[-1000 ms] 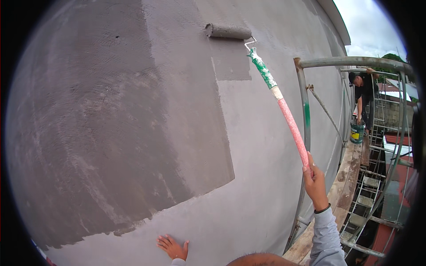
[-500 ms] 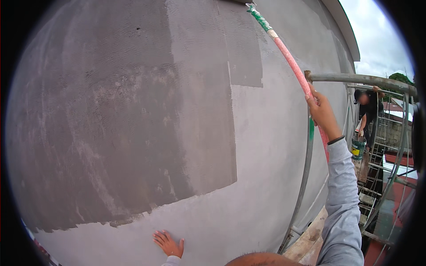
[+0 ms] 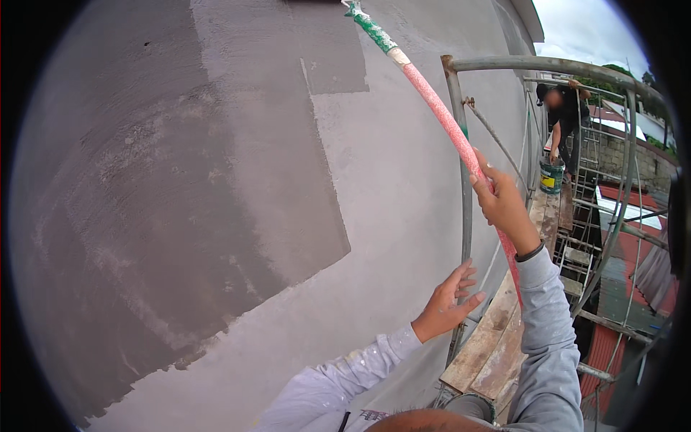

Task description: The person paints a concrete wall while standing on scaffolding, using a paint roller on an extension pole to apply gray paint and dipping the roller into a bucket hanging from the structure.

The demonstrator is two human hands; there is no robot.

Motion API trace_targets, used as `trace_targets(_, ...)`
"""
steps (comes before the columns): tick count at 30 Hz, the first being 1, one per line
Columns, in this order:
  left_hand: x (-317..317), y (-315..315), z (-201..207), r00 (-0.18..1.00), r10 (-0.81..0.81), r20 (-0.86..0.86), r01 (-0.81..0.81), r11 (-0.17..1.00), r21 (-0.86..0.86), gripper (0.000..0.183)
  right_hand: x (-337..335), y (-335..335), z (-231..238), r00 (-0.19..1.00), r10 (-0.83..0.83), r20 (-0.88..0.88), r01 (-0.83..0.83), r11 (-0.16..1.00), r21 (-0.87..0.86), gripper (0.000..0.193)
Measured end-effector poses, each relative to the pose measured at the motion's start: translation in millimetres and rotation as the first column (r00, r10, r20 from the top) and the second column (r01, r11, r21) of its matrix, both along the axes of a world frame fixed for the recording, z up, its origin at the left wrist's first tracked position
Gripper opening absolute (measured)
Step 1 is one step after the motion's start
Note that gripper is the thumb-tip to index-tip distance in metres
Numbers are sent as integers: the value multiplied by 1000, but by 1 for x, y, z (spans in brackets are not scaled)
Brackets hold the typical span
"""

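My right hand [image 3: 504, 205] is wrapped round a long pink pole [image 3: 450, 129] that slants up and to the left. Green, paint-spattered wrapping [image 3: 373, 30] covers its upper end, where part of a paint roller [image 3: 309, 1] shows against the wall at the picture's top edge. Fingers apart and holding nothing, my left hand [image 3: 446, 302] is in front of the wall near a scaffold upright, to the lower left of the pole. The wall [image 3: 403, 180] has a darker, wet-looking coated area [image 3: 180, 216] on the left, with a ragged lower edge.
Metal scaffold tubes [image 3: 547, 65] rise on the right, over wooden planks [image 3: 489, 353]. A bucket [image 3: 471, 407] stands close below me. Farther along, another person [image 3: 565, 115] in dark clothes bends over a green paint bucket [image 3: 552, 176]. Red roofs [image 3: 612, 353] lie below.
My left hand has left the wall and moved right, toward the scaffold upright. The view has turned rightward and down, while my right hand keeps its hold on the pole.
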State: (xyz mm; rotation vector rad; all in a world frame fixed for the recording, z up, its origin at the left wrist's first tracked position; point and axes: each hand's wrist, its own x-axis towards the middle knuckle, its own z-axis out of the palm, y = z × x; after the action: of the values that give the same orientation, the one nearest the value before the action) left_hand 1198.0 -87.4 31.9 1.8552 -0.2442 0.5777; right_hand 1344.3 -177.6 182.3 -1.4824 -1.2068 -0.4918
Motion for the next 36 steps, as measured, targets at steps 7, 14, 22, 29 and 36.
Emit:
trace_targets(7,82,0,92,991,-114,70,132,919,-372,69,-14,-64,-95,983,-109,-145,71,967,-244,48)
trace_targets(14,89,3,52,952,-176,-250,29,866,-499,39,-13,-112,-192,989,-117,-93,95,972,-213,46)
trace_targets(22,84,-30,-54,880,-347,-326,37,732,-680,30,-33,-175,-261,931,-258,-257,91,847,-523,48)
trace_targets(29,77,-67,-119,875,-377,-304,1,630,-777,29,-36,-224,-315,884,-438,-164,261,754,-603,35)
trace_targets(36,74,-75,-167,876,-375,-303,-27,588,-808,28,-63,-347,-405,601,-785,-151,381,447,-809,27)
